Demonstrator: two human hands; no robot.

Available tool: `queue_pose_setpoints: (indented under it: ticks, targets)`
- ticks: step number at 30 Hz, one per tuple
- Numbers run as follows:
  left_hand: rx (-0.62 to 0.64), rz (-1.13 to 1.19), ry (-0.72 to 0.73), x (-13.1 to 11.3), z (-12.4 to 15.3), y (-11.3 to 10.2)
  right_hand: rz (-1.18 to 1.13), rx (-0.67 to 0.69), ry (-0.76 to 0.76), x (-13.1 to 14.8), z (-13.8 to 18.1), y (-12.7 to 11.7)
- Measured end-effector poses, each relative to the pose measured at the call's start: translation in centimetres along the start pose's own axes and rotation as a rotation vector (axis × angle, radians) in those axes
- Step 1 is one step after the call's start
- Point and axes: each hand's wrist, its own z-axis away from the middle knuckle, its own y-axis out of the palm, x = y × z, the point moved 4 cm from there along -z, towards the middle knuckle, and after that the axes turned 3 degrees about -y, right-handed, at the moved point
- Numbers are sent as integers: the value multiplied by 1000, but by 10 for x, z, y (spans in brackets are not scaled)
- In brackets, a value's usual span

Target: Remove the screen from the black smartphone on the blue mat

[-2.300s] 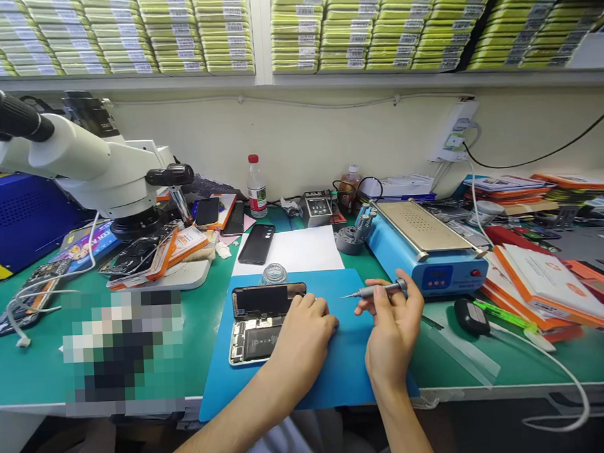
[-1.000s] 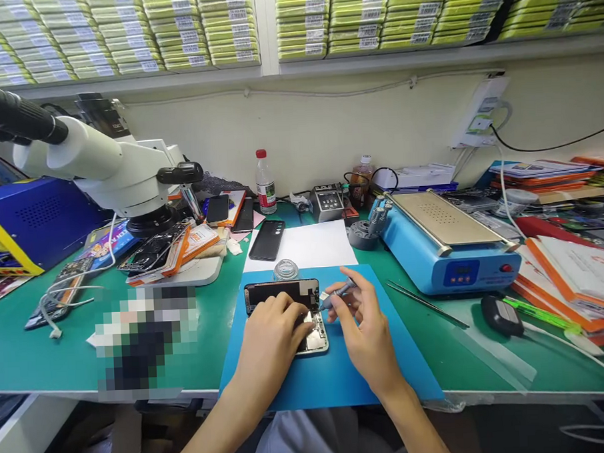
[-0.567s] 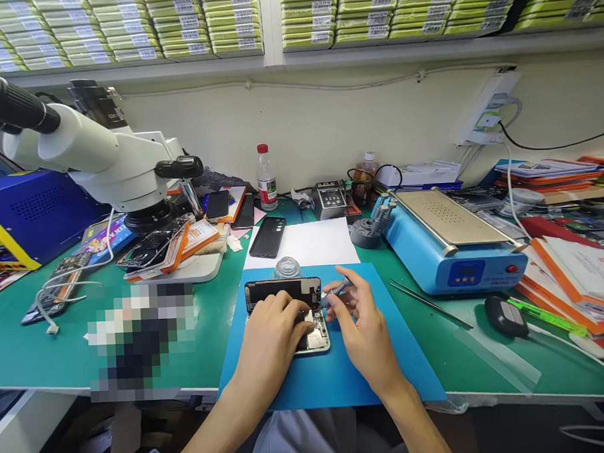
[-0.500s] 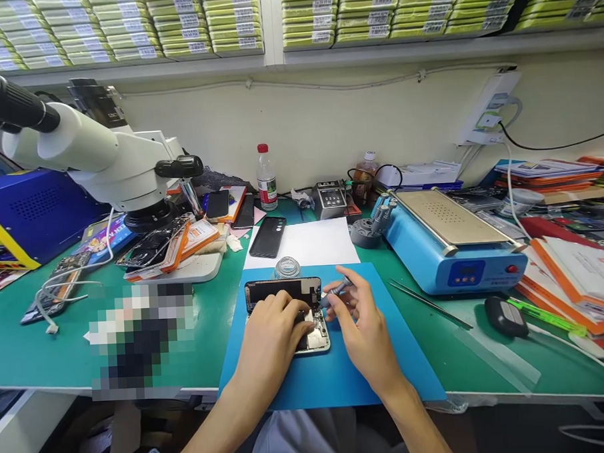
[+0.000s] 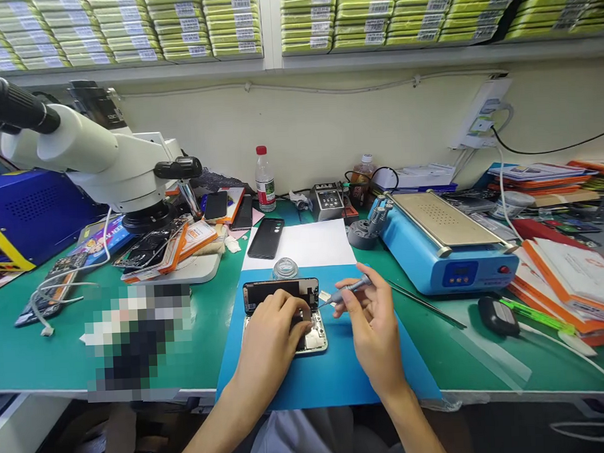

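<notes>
An opened phone [image 5: 314, 336] lies on a blue mat [image 5: 333, 375], its black screen [image 5: 279, 292] tilted up at the far side. My left hand [image 5: 271, 338] lies over the phone's insides, fingers curled and pressing down on it. My right hand [image 5: 373, 320] pinches a thin grey screwdriver [image 5: 345, 291], tip pointing left just off the phone's top right corner. A small glass jar [image 5: 285, 269] stands behind the screen.
A white microscope [image 5: 104, 162] reaches over the left side above stacked phone parts. A blue heating plate machine [image 5: 440, 240] stands at the right, with tweezers [image 5: 425, 304] in front. A black phone [image 5: 268, 238] and white sheet [image 5: 307, 243] lie behind the mat. Orange boxes [image 5: 564, 275] pile far right.
My right hand brought the screwdriver from the right to the phone, then drew it back slightly to the right, tip lifted off the phone. My left hand shifted onto the phone's insides.
</notes>
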Motion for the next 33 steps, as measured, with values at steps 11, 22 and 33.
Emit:
queue_pose_setpoints:
  ticks: [11,22,33]
  targets:
    - [-1,336,-72,-28,9,0,-102,-391,-109,14,1,-22]
    - [72,-165,119,-61,2,40,-173,-488,-46,12,0,-34]
    - [-228,44,107,-22,16,-15,-159,-405,-21,10,-1,-31]
